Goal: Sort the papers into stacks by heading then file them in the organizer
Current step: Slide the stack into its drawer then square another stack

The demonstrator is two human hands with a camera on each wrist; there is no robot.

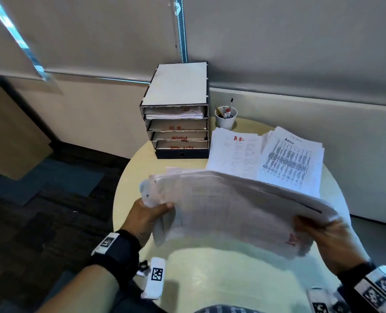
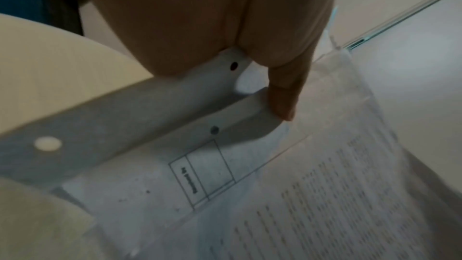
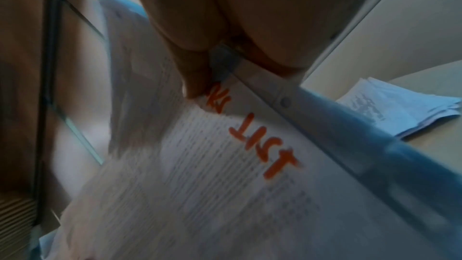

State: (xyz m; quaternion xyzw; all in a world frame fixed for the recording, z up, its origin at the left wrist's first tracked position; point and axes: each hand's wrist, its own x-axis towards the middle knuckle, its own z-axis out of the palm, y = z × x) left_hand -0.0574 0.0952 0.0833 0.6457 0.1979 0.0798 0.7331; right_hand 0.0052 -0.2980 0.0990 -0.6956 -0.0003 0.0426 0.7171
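Note:
Both hands hold one sheaf of papers (image 1: 232, 208) in a clear sleeve, lifted off the round table (image 1: 210, 279). My left hand (image 1: 149, 213) grips its left end and my right hand (image 1: 323, 233) grips its right end. Red letters reading "LIST" (image 3: 265, 145) show on its top sheet, beside my right fingers (image 3: 197, 86). A left finger (image 2: 282, 94) presses the punched edge strip of the sleeve (image 2: 155, 110). Two stacks lie on the table: one headed "H.R." (image 1: 235, 152) and one headed "Admin" (image 1: 293, 161). The organizer (image 1: 176, 114) stands at the table's back with labelled trays.
A white cup with pens (image 1: 225, 116) stands right of the organizer. The organizer's top tray (image 1: 176, 112) holds papers; the lower trays read H.R., ADMIN and a third red label. Wall and window blinds close the back. Dark carpet (image 1: 40, 199) lies to the left.

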